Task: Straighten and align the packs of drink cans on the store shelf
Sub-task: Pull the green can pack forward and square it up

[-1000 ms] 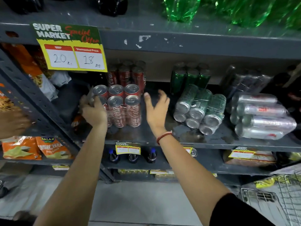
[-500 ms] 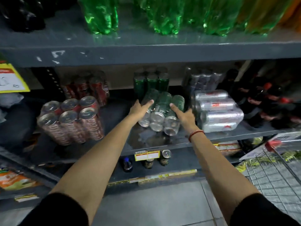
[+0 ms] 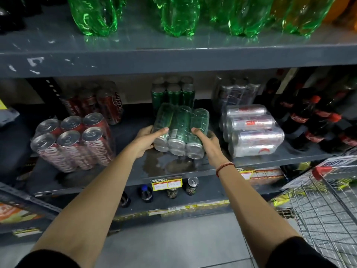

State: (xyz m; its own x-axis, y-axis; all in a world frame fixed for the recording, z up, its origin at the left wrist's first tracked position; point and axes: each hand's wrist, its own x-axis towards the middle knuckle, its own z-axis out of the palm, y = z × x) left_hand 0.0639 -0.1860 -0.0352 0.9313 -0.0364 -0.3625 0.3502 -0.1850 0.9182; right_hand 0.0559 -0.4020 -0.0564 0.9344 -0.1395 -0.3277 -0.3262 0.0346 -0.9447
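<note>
Clearly the whole thing hung on how the green pack (image 3: 180,130) lay between my two hands. Starting at the left of the shelf (image 3: 135,167), the red pack (image 3: 72,141) stood on end, leaning a little, well apart from what I was holding. Next came my left hand (image 3: 147,139), its grip clamped on the left flank of the green pack, thumb laid across the top of the nearest can and fingers tucked out of sight under the wrap. The pack itself lay on its side, at the middle of the shelf, its cans' long axes running away from me toward the back and angled slightly to the right, with the can ends facing me. Its near end looked raised off the shelf, though I could not tell for sure. My right hand (image 3: 207,144) closed on the right flank in the same way, thumb on top. Both hands sat level at the near end, neither noticeably closer than the other. Just behind stood an upright green pack (image 3: 172,93), the one I judged mine should match. Further right, the silver pack (image 3: 251,130) also lay on its side, close beside my right wrist. To my mind the coming move called for tipping the far end up so the cans would stand.
</note>
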